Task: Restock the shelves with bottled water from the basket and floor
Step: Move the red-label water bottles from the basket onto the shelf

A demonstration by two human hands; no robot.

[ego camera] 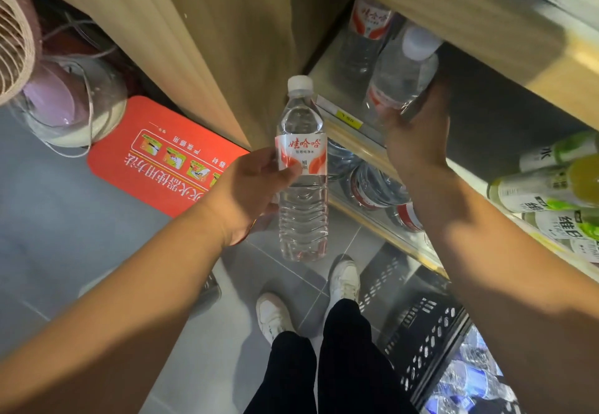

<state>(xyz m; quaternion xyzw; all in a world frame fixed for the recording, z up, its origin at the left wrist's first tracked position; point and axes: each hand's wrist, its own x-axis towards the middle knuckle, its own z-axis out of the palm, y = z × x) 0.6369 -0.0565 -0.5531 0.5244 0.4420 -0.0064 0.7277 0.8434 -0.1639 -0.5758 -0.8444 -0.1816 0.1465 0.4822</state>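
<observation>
My left hand (249, 186) grips a clear water bottle (303, 212) with a white cap and a red-and-white label, held upright over the floor in front of the shelf. My right hand (418, 134) holds a second water bottle (402, 73) by its lower part, tilted in under the upper shelf board, over the shelf (343, 118). Another labelled bottle (369, 21) stands further back on that shelf. A black perforated basket (431, 332) at lower right holds several more bottles (470, 378).
The shelf below carries large water jugs (372, 186). Green-labelled drink bottles (551, 183) lie at right. On the grey tiled floor are a red sign (155, 160) and a fan base (74, 105) at left. My white shoes (343, 280) stand by the basket.
</observation>
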